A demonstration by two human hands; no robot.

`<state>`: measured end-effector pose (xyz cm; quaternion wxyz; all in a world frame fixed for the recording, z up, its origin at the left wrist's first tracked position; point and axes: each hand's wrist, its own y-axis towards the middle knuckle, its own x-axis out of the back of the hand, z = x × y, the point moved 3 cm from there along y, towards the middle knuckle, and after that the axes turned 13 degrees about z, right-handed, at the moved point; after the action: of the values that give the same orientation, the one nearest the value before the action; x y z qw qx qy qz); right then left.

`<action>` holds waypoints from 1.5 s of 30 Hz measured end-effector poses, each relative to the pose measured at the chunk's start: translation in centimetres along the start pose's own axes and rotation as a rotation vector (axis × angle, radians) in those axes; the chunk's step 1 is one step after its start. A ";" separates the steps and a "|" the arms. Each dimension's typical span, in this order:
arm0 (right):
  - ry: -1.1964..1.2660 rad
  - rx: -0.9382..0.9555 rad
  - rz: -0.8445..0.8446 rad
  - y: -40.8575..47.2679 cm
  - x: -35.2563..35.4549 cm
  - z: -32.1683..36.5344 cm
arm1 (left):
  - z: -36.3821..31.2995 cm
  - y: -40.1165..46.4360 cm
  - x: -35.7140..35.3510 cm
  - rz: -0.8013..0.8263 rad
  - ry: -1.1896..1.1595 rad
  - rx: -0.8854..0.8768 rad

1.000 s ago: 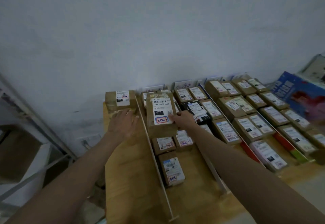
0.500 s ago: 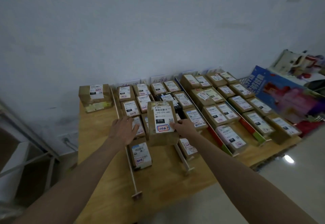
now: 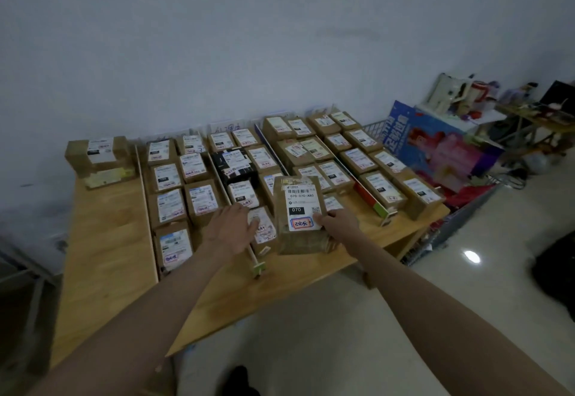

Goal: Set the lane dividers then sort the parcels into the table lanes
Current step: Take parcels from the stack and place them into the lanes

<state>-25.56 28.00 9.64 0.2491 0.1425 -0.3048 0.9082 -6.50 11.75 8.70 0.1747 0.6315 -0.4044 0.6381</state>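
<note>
My right hand (image 3: 339,224) grips a brown parcel (image 3: 300,213) with a white label reading 070, holding it by its right side above the front of the wooden table (image 3: 105,258). My left hand (image 3: 231,229) hovers flat, fingers extended, just left of that parcel, over a small labelled parcel (image 3: 264,229) and a white lane divider (image 3: 252,257). Several rows of brown parcels fill the lanes between dividers. Another white divider (image 3: 147,209) bounds the leftmost lane, which holds a stack of two parcels (image 3: 98,159) at the back.
A black parcel (image 3: 233,163) lies among the brown ones. Red and green dividers (image 3: 371,202) run along the right lanes. A blue and pink printed box (image 3: 441,146) leans right of the table. The table's front edge is near my arms; pale floor lies below.
The view has pulled back and swung right. My right hand has carried the 070 parcel to the right, toward the table's front. My left hand followed rightward, from the leftmost lanes to beside the parcel.
</note>
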 end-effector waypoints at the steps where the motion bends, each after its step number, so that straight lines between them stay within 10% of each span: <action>1: 0.014 -0.011 -0.006 0.0 1.3 -0.9 | -1.3 0.4 0.0 0.005 0.009 0.001; 20: 0.115 -0.178 -0.071 10.1 22.6 -11.7 | -21.8 20.1 -4.3 0.067 -0.071 -0.128; 45: -0.186 0.033 0.190 23.9 27.3 -15.3 | -27.6 25.7 -10.4 0.214 -0.180 0.275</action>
<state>-62.85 31.03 -2.53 0.1303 0.2007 -0.3237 0.9154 -42.25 19.35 -5.35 -0.0191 0.6573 -0.3922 0.6433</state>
